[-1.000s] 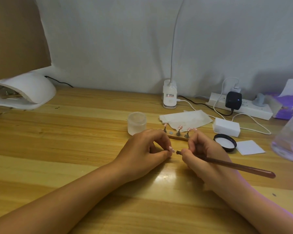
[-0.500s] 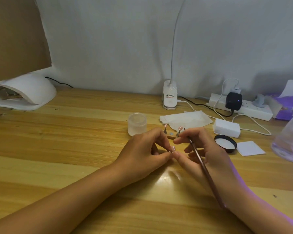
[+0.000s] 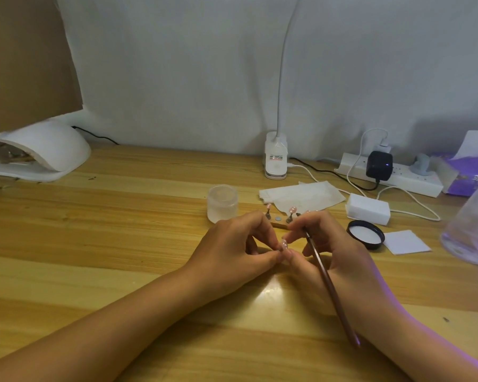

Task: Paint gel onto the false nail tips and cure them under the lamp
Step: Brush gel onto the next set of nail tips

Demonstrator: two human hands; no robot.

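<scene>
Change: A second ago our brush lay nearly level with its handle out to the right. Now it slants, handle back along our right forearm.
Change, hands: Our right fingertips have closed in on the left ones, and they now meet at the nail tip.
Left hand: Thumb and forefinger pinch the nail tip, and the other fingers curl beneath.
Right hand: The fingers are curled round the brush near its upper end, with thumb and forefinger at the tip.
Nail tip, look: Small, pale pink and flecked lighter.
Nail tip, place: Just above the table, between both hands, and near the other tips on stands.
Curing lamp: Far left, well apart.
</scene>
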